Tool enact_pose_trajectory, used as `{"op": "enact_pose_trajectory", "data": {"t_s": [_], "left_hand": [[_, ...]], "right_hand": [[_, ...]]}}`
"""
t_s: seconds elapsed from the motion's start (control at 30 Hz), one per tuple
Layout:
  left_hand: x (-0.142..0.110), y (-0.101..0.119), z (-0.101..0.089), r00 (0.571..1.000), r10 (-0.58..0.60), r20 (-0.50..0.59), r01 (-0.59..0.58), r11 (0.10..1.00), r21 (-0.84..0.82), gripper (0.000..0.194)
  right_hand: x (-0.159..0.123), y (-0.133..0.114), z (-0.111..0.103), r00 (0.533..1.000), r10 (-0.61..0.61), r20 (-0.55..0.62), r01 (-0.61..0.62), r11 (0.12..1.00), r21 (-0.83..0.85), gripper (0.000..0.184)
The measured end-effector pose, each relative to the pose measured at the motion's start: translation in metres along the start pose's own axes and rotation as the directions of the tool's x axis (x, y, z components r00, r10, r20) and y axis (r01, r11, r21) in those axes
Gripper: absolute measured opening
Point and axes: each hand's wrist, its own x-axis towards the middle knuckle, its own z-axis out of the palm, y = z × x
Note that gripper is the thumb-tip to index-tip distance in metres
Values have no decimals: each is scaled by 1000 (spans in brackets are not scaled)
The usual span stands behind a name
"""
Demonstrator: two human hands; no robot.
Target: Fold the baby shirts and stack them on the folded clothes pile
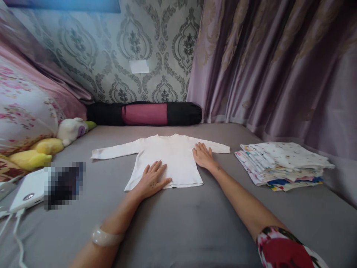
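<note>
A white long-sleeved shirt lies spread flat on the grey bed sheet, its collar toward the wall and both sleeves stretched out sideways. My left hand rests flat on the lower left part of the shirt, near the hem, fingers spread. At the right side, where the sleeve meets the body, my right hand lies flat with its fingers extended over the fabric. Neither hand grips the cloth. A pale bangle circles my left wrist.
A stack of folded printed clothes sits at the right. Along the wall lies a black and pink bolster. At the left are plush toys, a white device with cables and a blurred-out dark object. Purple curtains hang at the right.
</note>
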Motion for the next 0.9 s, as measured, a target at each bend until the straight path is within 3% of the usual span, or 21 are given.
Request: {"op": "enact_pose_trajectory", "data": {"t_s": [0.13,0.23,0.33,0.43,0.5,0.63,0.8,0.9], "left_hand": [[0,0,0,1000,-4,15,4,1000,-3,80],[0,0,0,1000,1,5,-1,1000,2,79],[0,-1,1,1000,3,-7,-3,1000,5,78],[1,0,1,1000,-3,-3,3,1000,0,79],[1,0,0,1000,-5,8,5,1000,-7,80],[0,1,-1,1000,-2,14,3,1000,-17,81],[0,2,-3,1000,-6,15,6,999,-36,83],[-1,4,-4,1000,-5,12,6,998,-59,83]], "right_hand": [[23,29,4,984,170,51,-169,985,-20,60],[32,45,0,982,167,84,-167,986,-10,55],[38,63,-12,974,225,23,-225,974,-21,46],[44,87,-26,922,384,-49,-387,913,-129,42],[46,101,-32,883,468,-33,-465,865,-186,43],[50,113,-40,854,521,-7,-512,836,-195,44],[55,111,-45,794,598,-107,-601,799,2,38],[60,105,-44,779,585,-226,-529,806,264,27]]}}
